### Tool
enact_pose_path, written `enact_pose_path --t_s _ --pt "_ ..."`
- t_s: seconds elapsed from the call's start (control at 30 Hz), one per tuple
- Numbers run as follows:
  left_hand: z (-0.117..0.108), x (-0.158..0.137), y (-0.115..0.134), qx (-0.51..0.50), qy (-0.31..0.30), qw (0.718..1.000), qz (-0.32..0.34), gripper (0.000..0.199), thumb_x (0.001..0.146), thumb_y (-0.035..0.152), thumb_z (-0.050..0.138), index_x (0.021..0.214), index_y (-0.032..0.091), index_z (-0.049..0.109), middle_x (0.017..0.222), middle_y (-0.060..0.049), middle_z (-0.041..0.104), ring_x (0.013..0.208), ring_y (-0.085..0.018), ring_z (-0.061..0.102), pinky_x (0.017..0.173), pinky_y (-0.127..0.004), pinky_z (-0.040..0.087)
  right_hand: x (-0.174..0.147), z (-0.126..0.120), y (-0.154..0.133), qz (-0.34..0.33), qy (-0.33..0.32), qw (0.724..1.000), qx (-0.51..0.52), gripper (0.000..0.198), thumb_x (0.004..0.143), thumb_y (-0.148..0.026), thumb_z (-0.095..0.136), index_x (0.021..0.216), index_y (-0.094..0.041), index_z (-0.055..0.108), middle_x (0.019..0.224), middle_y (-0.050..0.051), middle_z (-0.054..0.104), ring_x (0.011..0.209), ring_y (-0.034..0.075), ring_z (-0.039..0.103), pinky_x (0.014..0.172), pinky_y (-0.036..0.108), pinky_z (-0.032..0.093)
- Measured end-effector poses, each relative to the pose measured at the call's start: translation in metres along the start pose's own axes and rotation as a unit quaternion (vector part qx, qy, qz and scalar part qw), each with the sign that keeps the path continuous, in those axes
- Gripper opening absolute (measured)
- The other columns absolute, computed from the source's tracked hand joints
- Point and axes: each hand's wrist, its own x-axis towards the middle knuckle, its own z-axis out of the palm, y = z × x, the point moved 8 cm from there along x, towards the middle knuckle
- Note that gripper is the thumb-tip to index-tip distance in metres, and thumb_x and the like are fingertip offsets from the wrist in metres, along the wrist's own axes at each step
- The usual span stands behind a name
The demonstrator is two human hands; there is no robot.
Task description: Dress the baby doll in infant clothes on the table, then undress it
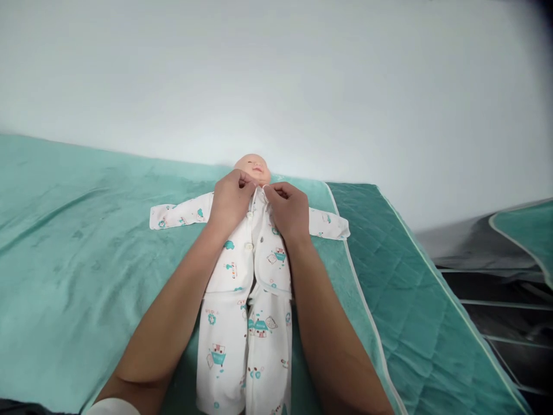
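Observation:
A baby doll (253, 166) lies on its back, head toward the wall, in a white printed jacket (231, 262) and matching trousers (222, 351). The jacket's sleeves stretch out to both sides. At the collar, my left hand (233, 196) pinches one front edge of the jacket. My right hand (288, 208) pinches the other front edge just across from it. A narrow gap shows between the two fingertips. Two pale buttons (249, 246) are visible down the front, and the two front panels lie apart below them. My fingers partly hide the doll's neck.
A light green blanket (86, 276) covers the bed under the doll. To the right lies a darker quilted green pad (415, 294). A white wall (276, 75) rises behind the doll's head. Metal bars (501, 304) show beyond the pad at the right.

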Motion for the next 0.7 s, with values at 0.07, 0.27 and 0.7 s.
enact_pose_path --t_s 0.07,0.27,0.7 --pt "0.003 -0.001 -0.002 -0.004 -0.009 1.000 -0.003 0.009 0.085 0.020 0.062 0.077 0.019 0.065 0.078 -0.001 0.069 0.074 -0.016 0.061 0.074 -0.032 0.048 -0.003 0.002 0.001 0.004 -0.008 0.999 0.050 0.016 0.080 -0.035 0.067 0.080 -0.020 0.073 0.080 0.000 0.073 0.078 0.018 0.064 0.078 0.032 0.049" --pt "0.004 -0.003 -0.012 -0.030 -0.050 0.998 0.002 0.008 0.084 0.023 0.063 0.080 0.018 0.069 0.080 -0.002 0.071 0.076 -0.016 0.063 0.074 -0.030 0.049 -0.008 0.007 0.005 0.000 -0.036 0.996 0.081 0.019 0.079 -0.035 0.068 0.086 -0.020 0.077 0.089 0.001 0.077 0.087 0.020 0.068 0.084 0.034 0.053" --pt "0.008 0.000 -0.021 -0.052 -0.069 0.996 0.008 0.006 0.082 0.021 0.063 0.079 0.018 0.068 0.086 -0.003 0.073 0.082 -0.017 0.066 0.077 -0.030 0.052 -0.014 0.012 0.004 0.021 -0.064 0.994 0.082 0.026 0.076 -0.036 0.072 0.096 -0.020 0.077 0.079 0.000 0.071 0.070 0.015 0.061 0.068 0.029 0.051"
